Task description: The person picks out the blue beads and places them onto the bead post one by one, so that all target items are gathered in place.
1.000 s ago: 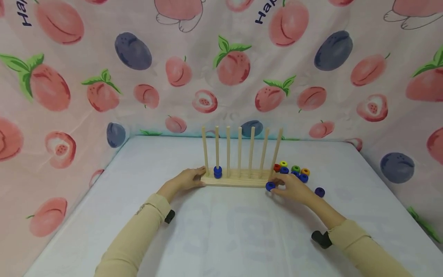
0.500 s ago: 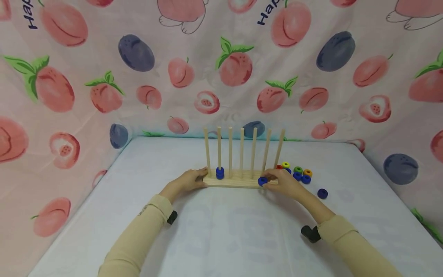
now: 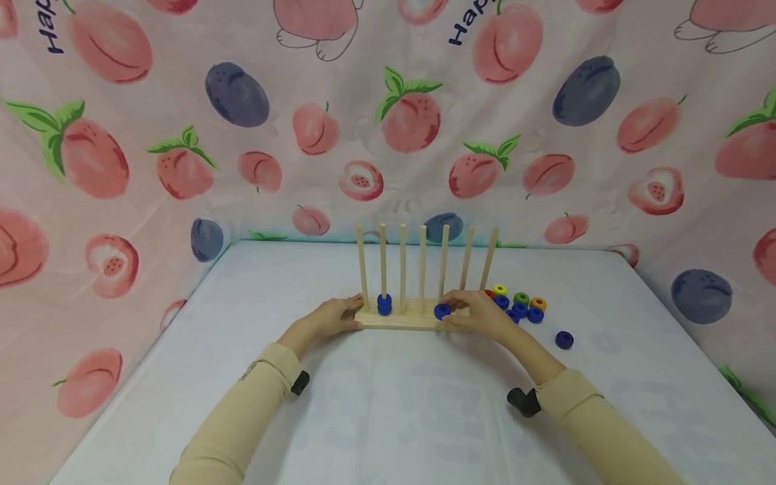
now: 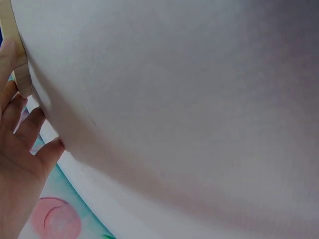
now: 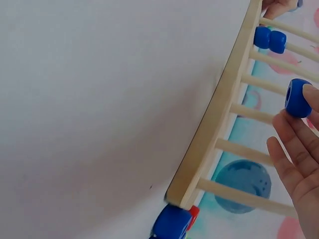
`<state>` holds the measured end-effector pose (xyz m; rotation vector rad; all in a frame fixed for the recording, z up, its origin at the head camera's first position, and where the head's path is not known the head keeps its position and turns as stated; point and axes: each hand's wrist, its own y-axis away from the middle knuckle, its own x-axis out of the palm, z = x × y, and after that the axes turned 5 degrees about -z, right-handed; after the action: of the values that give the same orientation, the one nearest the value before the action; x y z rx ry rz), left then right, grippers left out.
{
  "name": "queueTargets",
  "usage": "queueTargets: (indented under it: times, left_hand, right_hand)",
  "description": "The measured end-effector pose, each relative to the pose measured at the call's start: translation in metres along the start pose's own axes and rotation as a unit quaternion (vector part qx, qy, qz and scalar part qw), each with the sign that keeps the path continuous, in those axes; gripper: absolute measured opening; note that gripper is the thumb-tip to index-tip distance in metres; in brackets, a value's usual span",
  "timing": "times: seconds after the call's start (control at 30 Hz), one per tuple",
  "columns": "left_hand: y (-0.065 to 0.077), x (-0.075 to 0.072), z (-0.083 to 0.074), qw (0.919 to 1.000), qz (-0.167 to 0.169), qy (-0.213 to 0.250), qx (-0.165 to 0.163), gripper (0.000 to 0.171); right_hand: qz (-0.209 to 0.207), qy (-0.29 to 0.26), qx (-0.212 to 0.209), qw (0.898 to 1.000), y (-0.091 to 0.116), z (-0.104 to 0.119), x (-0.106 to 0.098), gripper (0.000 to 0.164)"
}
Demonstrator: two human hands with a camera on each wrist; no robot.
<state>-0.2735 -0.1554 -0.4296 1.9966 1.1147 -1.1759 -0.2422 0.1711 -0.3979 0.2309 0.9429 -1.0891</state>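
While the left hand (image 3: 327,316) grips the 9 o'clock end of a wooden rack (image 3: 394,322), thumb against fingers, the right hand (image 3: 485,314) pinches one blue bead (image 3: 442,311) between thumb and fingertips, its other fingers loosely extended, near the rack's seven upright pegs (image 3: 422,263). Two stacked blue beads (image 3: 384,305) sit on the second peg from the left. Loose beads (image 3: 519,310) in red, yellow, green, orange and blue lie at the rack's 3 o'clock. A separate blue bead (image 3: 564,339) lies at their 4 o'clock. White tabletop (image 3: 388,417) beneath; fruit-print cloth (image 3: 358,87) at 12 o'clock.
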Motion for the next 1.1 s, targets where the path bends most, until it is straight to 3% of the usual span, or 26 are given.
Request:
queueTargets:
  times: [0.7, 0.9, 1.1]
  left_hand:
    - [0.001, 0.0, 0.001, 1.0, -0.002, -0.006, -0.001, 0.06]
    - [0.001, 0.001, 0.003, 1.0, -0.002, 0.0, -0.002, 0.061]
    - [0.0, 0.001, 0.0, 1.0, -0.006, -0.001, 0.001, 0.061]
  right_hand:
    - [-0.053, -0.013, -0.061, 0.997, -0.022, 0.02, 0.025, 0.031]
    - [-0.11, -0.028, -0.079, 0.99, -0.025, 0.022, 0.035, 0.029]
    - [-0.176, -0.053, -0.11, 0.977, -0.028, 0.03, 0.041, 0.029]
